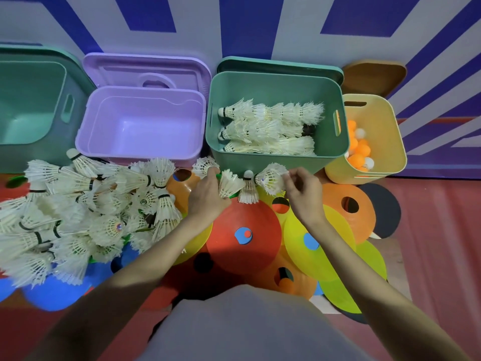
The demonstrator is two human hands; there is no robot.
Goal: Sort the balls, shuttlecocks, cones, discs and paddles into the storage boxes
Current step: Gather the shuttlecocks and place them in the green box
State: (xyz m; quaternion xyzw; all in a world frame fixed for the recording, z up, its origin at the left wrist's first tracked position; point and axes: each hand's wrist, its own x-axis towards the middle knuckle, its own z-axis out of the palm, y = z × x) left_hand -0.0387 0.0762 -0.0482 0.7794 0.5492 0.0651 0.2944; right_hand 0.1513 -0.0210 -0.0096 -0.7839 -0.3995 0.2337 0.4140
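Item: shuttlecock pile [78, 212], floor, nine o'clock, unsorted. Left hand [205, 201] grips several loose shuttlecocks [229, 183]; right hand [303, 191] pinches one shuttlecock [272, 178] by its feathers, both hands just before the green box [276, 82], which is part-filled with shuttlecocks in rows. Risk: the loosely bunched cluster likely sheds a piece, or feathers snag the rim, dropping it among the discs [244, 235] below. Purple box [140, 126] eleven o'clock; yellow box [377, 142] of balls two o'clock. Surface: red floor; wall behind striped blue and white.
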